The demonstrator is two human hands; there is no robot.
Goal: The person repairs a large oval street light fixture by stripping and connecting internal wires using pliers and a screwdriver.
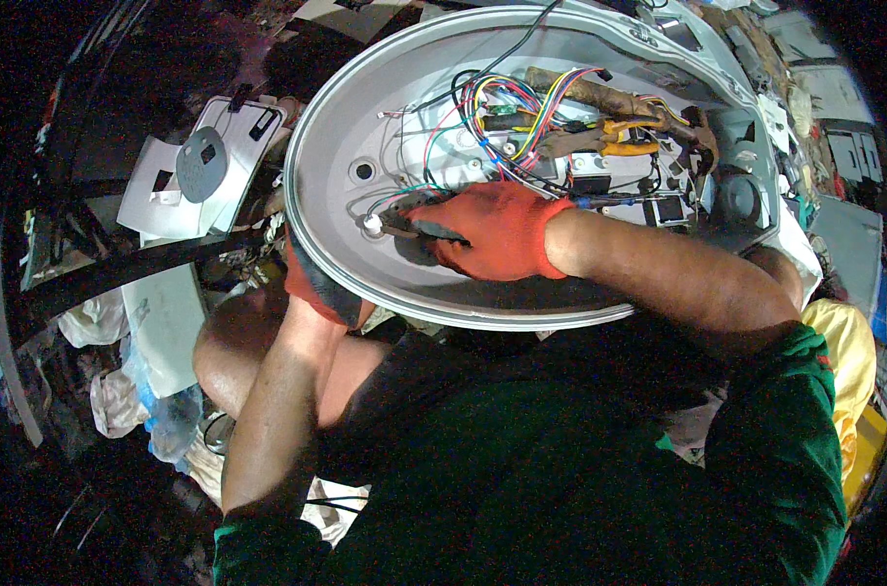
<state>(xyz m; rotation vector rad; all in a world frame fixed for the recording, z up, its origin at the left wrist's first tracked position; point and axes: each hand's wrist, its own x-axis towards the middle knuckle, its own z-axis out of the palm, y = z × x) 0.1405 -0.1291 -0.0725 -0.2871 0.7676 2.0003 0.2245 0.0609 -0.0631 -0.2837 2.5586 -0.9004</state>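
Note:
A large oval grey plastic housing [311, 146] rests across my lap, its hollow side up. My left hand [316, 283], in an orange-red glove with a dark palm, holds the housing's outer left side from below; its fingers are mostly hidden. My right hand [497, 234], gloved alike, reaches inside, fingers closed and pointing left. What they pinch is unclear against the dark glove. Just beyond the fingertips sits a small white part [373, 225] with thin wires. Above my right hand lie a bundle of coloured wires [507, 103] and pliers with orange-yellow grips [631, 139].
A worn brown handle [599, 95] with a rusty head lies in the housing among electronic modules [658, 210]. White panels, one with a round grey plate [202, 164], stand at left. Plastic bags [175, 425] lie beside my left leg. Yellow material [834, 356] is at right.

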